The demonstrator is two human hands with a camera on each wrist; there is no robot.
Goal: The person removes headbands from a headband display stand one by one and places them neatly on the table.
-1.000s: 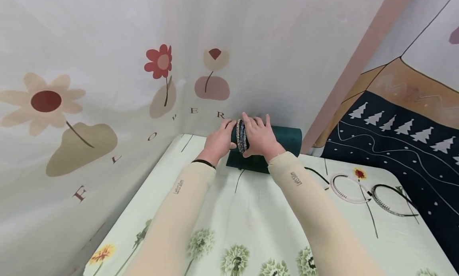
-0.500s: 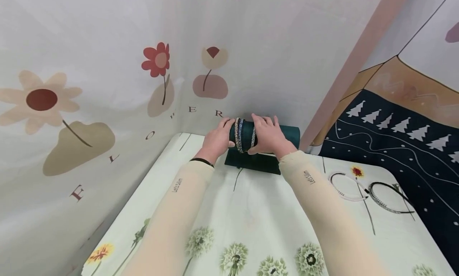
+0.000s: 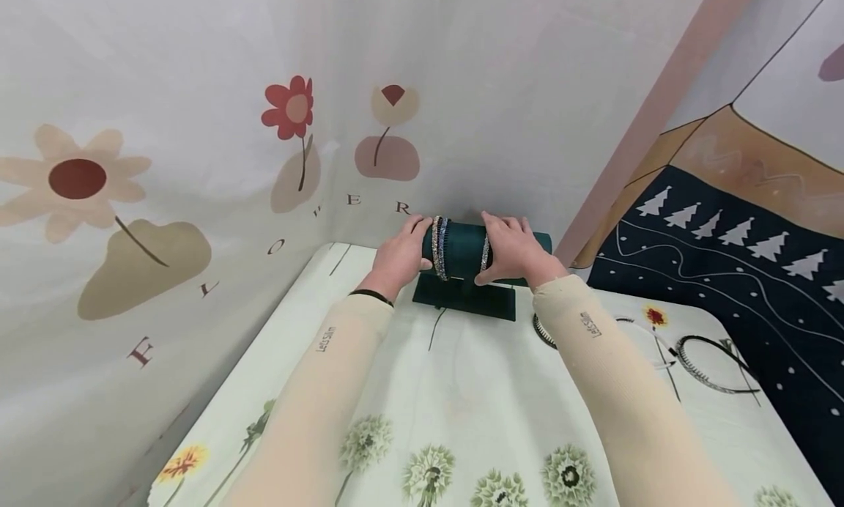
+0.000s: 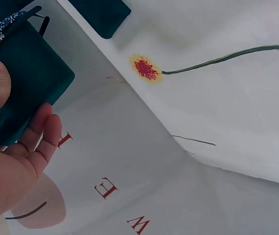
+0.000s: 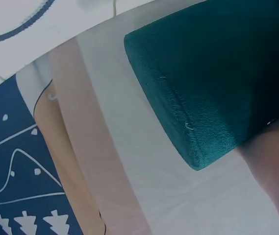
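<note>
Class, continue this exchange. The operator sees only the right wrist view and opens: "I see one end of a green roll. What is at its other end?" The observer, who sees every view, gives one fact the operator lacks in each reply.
Observer: The left grip holds the other end of the green roll.
Operator: What is the right grip holding, out of my sight?
Observer: A glittery silver band that sits over the roll.
Operator: And what is beneath the roll?
Observer: A flat, dark green base.
</note>
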